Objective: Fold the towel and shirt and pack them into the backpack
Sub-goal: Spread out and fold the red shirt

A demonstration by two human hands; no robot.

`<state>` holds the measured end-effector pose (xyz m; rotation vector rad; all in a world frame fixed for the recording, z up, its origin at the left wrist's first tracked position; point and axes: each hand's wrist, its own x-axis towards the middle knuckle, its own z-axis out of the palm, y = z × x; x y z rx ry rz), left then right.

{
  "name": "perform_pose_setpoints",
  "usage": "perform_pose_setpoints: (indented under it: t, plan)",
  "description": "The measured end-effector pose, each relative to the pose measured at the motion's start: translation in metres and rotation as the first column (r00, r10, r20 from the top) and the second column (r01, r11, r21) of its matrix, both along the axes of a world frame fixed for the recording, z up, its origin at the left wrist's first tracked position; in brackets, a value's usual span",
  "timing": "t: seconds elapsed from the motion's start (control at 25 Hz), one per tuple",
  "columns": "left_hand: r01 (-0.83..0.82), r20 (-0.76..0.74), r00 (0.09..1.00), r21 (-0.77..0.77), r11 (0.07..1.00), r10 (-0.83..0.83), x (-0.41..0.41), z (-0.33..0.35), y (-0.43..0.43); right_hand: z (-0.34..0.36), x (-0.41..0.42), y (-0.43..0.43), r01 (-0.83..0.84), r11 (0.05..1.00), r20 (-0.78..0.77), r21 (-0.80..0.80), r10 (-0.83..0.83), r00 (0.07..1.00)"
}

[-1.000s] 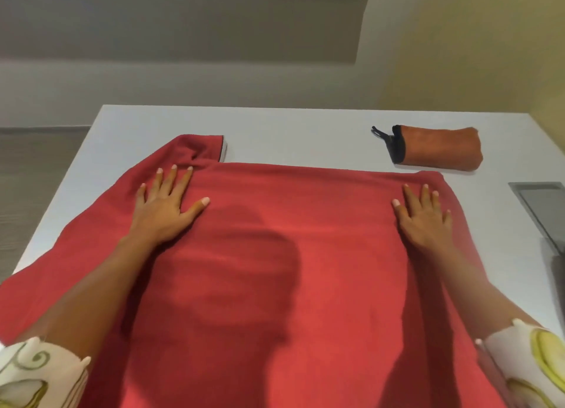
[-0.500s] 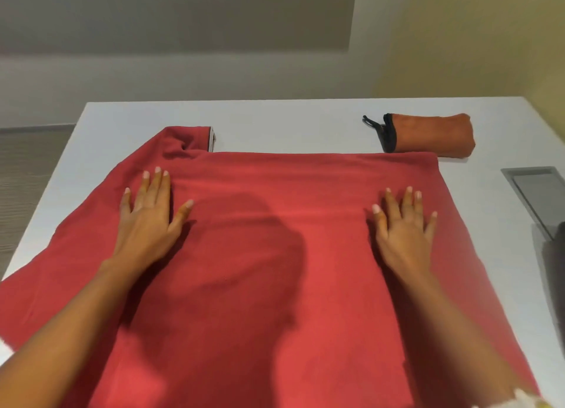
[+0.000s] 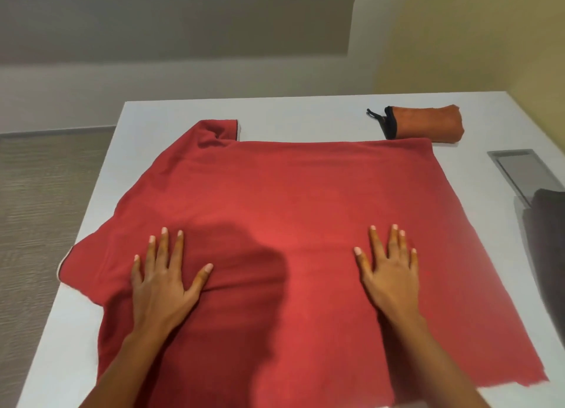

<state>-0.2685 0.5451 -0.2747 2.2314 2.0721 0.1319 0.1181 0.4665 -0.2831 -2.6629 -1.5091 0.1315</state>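
Observation:
A red shirt point(image 3: 305, 199) lies spread flat across the white table point(image 3: 290, 114), one sleeve folded at the far left corner and another sticking out at the left edge. My left hand point(image 3: 165, 282) rests palm down on the shirt's near left part, fingers spread. My right hand point(image 3: 389, 276) lies flat on its near right part, fingers apart. Neither hand grips the cloth. A rolled orange towel point(image 3: 428, 123) with a black end and loop sits at the far right of the table, just beyond the shirt's far edge.
A grey recessed panel point(image 3: 519, 169) is set in the table at the right. A dark grey object point(image 3: 547, 224) shows at the right edge, cut off by the frame. Beyond the table's left edge is brownish floor point(image 3: 39, 208).
Both hands have slid toward me over the shirt, from near its far edge to its near half, staying flat. The view has shifted and shows more of the table.

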Motion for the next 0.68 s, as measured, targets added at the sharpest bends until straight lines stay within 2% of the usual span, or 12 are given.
perform_pose_setpoints:
  t: [0.12,0.24,0.48,0.68]
  plan:
    - [0.017,-0.011,1.000,-0.004,1.000,-0.017,-0.001,0.002,0.001,0.007,0.054,-0.055,0.120,0.993,-0.035,-0.014,-0.121,0.992]
    - [0.052,0.024,0.998,-0.006,0.999,-0.052,0.001,0.004,0.000,0.016,0.088,-0.099,0.121,0.993,-0.063,0.003,-0.121,0.991]
    - [0.141,0.078,0.986,0.075,0.987,-0.147,0.012,0.017,-0.046,0.004,0.085,-0.153,0.157,0.987,-0.023,-0.018,-0.158,0.987]
    - [0.126,0.021,0.992,0.018,0.992,-0.126,-0.019,0.007,-0.122,0.012,0.081,-0.157,0.189,0.980,0.015,-0.059,-0.188,0.982]
